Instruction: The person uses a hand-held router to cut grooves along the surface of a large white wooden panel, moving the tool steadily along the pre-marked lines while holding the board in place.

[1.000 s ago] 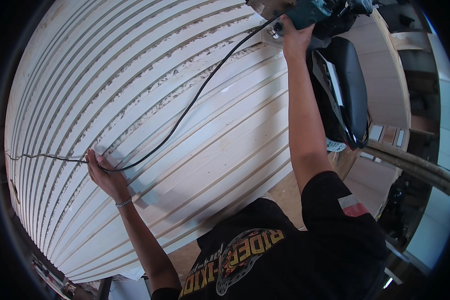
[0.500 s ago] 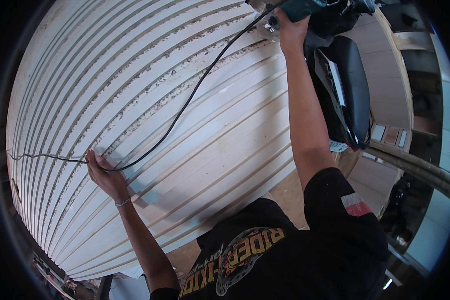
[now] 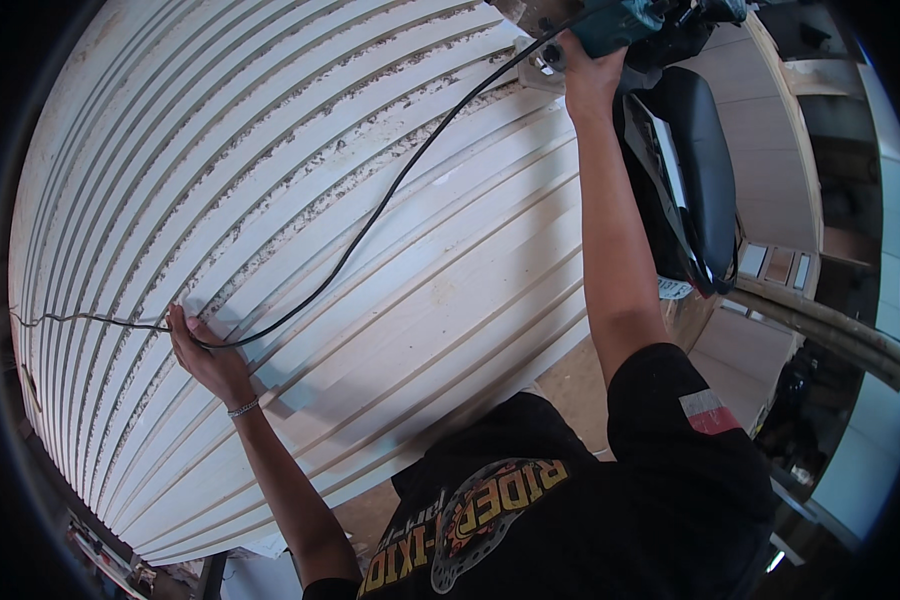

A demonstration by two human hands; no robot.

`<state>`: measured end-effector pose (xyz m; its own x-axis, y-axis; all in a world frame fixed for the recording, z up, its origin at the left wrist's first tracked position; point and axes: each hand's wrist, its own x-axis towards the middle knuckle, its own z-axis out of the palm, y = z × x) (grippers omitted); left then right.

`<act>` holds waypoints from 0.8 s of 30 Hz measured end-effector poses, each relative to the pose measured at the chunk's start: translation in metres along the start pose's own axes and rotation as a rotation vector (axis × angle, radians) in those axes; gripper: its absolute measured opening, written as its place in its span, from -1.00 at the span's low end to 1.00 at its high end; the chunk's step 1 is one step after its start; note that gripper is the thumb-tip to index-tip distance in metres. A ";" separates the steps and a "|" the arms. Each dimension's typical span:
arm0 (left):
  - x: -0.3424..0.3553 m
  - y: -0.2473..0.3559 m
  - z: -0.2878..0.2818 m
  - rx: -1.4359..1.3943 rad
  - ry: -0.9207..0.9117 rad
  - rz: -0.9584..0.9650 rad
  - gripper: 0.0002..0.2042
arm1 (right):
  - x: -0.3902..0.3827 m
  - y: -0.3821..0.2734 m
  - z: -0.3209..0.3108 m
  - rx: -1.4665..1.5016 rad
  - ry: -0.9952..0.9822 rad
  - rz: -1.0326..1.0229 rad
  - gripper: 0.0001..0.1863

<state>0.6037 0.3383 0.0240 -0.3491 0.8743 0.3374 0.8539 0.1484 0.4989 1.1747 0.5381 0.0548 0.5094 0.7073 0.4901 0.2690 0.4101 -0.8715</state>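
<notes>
A large white board with many long parallel grooves fills the view; sawdust lies in some grooves. My right hand is stretched to the far top edge, gripping a teal power tool that rests on the board. Its black cord sags across the board to the left. My left hand lies flat on the board with the cord running under its fingertips. A bracelet sits on that wrist.
A black seat-like object stands to the right of the board beside my right arm. Pale panels and a long pipe lie further right. Clutter shows under the board's lower left edge.
My right hand and the power tool have slid further up toward the far edge of the board, pulling the cord straighter. My left hand has stayed in place.
</notes>
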 end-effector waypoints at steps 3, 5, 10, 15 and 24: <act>0.001 -0.003 0.001 0.015 0.002 0.016 -0.54 | 0.001 -0.006 0.005 0.016 0.010 0.022 -0.46; 0.000 -0.006 0.000 0.027 -0.009 0.022 -0.52 | 0.000 -0.005 0.006 -0.067 0.026 0.055 -0.45; 0.001 -0.002 0.001 -0.004 0.012 -0.001 -0.55 | 0.015 0.000 0.017 -0.380 0.063 0.052 -0.35; 0.001 0.001 0.000 0.004 0.008 -0.004 -0.56 | 0.016 -0.005 0.029 -0.324 0.107 0.089 -0.36; 0.001 -0.001 0.000 0.000 0.006 0.001 -0.55 | 0.012 -0.012 0.031 -0.272 0.059 0.059 -0.44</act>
<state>0.6030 0.3389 0.0238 -0.3507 0.8717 0.3423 0.8542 0.1479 0.4985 1.1521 0.5600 0.0713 0.5751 0.6877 0.4431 0.4426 0.1940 -0.8755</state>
